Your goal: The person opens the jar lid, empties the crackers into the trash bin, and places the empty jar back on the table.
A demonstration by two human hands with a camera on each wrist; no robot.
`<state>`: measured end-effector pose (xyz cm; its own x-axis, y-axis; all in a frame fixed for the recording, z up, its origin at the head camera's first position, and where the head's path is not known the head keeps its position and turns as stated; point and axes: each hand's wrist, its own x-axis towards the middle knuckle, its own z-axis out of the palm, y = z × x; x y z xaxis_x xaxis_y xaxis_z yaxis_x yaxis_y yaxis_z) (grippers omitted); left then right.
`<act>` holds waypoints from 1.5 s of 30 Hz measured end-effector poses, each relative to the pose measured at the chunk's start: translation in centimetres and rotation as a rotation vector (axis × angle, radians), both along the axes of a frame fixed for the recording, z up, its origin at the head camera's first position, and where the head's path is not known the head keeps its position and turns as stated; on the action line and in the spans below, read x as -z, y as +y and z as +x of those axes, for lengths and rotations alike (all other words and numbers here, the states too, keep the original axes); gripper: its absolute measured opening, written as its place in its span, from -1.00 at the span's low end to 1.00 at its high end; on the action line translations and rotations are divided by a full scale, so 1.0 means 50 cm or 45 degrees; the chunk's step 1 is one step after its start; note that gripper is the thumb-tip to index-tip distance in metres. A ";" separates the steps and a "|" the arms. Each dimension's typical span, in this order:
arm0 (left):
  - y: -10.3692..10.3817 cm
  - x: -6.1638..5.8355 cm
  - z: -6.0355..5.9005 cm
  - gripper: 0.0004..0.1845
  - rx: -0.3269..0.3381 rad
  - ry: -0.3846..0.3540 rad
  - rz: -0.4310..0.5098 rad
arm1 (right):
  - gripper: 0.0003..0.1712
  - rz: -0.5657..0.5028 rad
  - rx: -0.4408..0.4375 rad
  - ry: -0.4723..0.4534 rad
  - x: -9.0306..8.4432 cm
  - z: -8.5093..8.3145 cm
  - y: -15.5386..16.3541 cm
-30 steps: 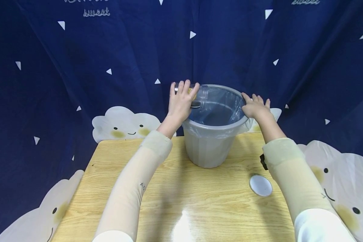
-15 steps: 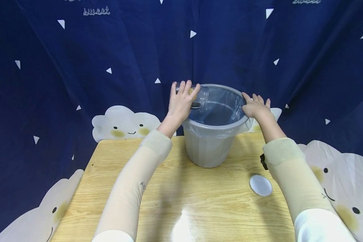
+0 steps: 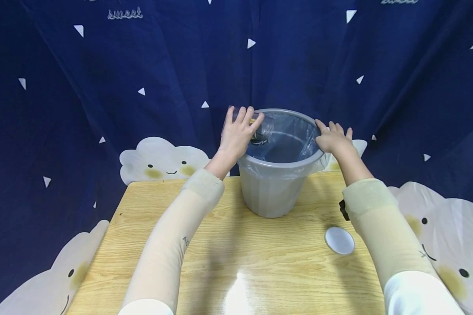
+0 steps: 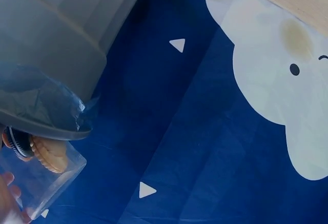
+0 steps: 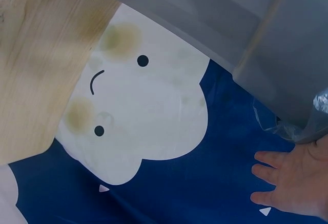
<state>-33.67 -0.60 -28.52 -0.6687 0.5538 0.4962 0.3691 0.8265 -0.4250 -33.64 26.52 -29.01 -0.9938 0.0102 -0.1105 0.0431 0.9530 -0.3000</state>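
Emptying step: left hand grips clear biscuit jar tipped over lined bin. Right hand, fingers spread, steadies rim. Biscuits remain; next probably steeper tilt.

The table is pale wood with a glossy varnish that throws back a bright glare. The bin is matt grey plastic, ribbed on its wall, lined with a thin, crinkled, translucent plastic bag. The jar is clear, smooth plastic. The backdrop is soft, matt, dark blue printed cloth. The lid looks like smooth, pale plastic.
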 end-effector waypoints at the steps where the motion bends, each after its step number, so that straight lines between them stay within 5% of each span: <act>1: 0.001 0.000 0.000 -0.38 0.001 -0.006 -0.012 | -0.28 -0.001 -0.003 0.000 0.000 0.000 0.000; 45: 0.002 0.002 -0.008 -0.49 0.116 0.261 -0.236 | -0.28 0.012 0.002 -0.031 -0.002 0.001 0.001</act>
